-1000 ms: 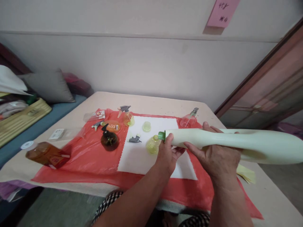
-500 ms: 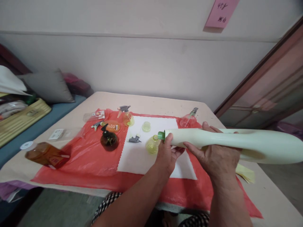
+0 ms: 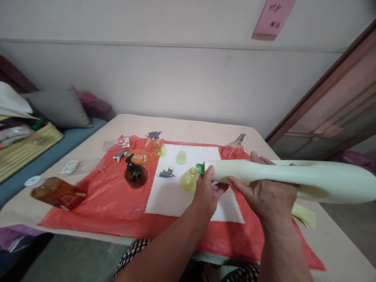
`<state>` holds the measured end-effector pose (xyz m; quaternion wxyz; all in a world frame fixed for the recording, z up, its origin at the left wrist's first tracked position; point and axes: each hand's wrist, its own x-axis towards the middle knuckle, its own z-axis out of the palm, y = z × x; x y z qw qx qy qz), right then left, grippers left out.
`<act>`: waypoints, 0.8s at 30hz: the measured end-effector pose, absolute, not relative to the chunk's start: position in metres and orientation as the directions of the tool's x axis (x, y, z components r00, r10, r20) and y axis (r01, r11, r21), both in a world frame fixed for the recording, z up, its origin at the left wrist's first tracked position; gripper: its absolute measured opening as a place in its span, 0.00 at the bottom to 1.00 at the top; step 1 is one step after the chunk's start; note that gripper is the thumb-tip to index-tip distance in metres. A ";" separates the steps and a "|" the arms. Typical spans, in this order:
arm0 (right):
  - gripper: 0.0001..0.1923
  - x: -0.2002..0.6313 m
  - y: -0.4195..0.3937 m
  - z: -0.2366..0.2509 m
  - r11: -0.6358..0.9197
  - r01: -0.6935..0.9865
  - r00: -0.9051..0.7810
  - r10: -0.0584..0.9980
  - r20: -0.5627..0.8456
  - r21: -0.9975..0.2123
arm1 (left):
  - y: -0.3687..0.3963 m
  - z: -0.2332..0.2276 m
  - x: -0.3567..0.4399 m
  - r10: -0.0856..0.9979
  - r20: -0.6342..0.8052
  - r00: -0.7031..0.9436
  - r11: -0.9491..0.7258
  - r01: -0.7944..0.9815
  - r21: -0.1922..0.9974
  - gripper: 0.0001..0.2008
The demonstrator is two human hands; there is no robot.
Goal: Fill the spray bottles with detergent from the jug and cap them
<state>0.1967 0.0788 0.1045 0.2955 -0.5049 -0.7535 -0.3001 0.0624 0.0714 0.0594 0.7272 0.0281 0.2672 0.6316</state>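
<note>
A long pale green plastic jug (image 3: 329, 180) lies nearly level across the right side of the head view, its green spout (image 3: 200, 169) pointing left. My left hand (image 3: 207, 190) is closed round the front end, with the thumb just behind the spout. Further back, my right hand (image 3: 266, 196) grips the narrow middle. The spout tip is at the open neck of a small clear yellow bottle (image 3: 189, 181) on a white cloth (image 3: 167, 199); I cannot tell whether they touch. A grey spray head (image 3: 167, 172) and a pale green cup-like piece (image 3: 181, 157) lie near the bottle.
Red plastic sheeting (image 3: 117, 211) covers much of the table. Left of the cloth are a dark pump bottle (image 3: 135, 175), an orange spray bottle (image 3: 139, 156) and a large amber bottle (image 3: 57, 192). A yellow spray bottle (image 3: 159, 149) and a pink one (image 3: 233, 150) stand behind.
</note>
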 end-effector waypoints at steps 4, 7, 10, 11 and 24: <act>0.44 0.197 0.079 0.105 0.301 0.941 -0.309 0.579 0.755 0.154 | 0.072 0.059 0.062 0.940 -0.336 0.058 0.192 -0.905 0.381 0.24; 0.45 0.197 0.079 0.105 0.305 0.941 -0.307 0.578 0.756 0.149 | 0.073 0.060 0.062 0.937 -0.345 0.062 0.201 -0.901 0.384 0.24; 0.45 0.197 0.080 0.105 0.316 0.937 -0.313 0.580 0.752 0.146 | 0.072 0.060 0.062 0.934 -0.351 0.059 0.201 -0.901 0.383 0.24; 0.45 0.197 0.080 0.105 0.319 0.936 -0.316 0.583 0.749 0.148 | 0.071 0.060 0.062 0.935 -0.349 0.059 0.200 -0.902 0.382 0.24; 0.44 0.195 0.079 0.106 0.308 0.938 -0.316 0.565 0.762 0.161 | 0.072 0.061 0.062 0.933 -0.355 0.063 0.205 -0.902 0.379 0.24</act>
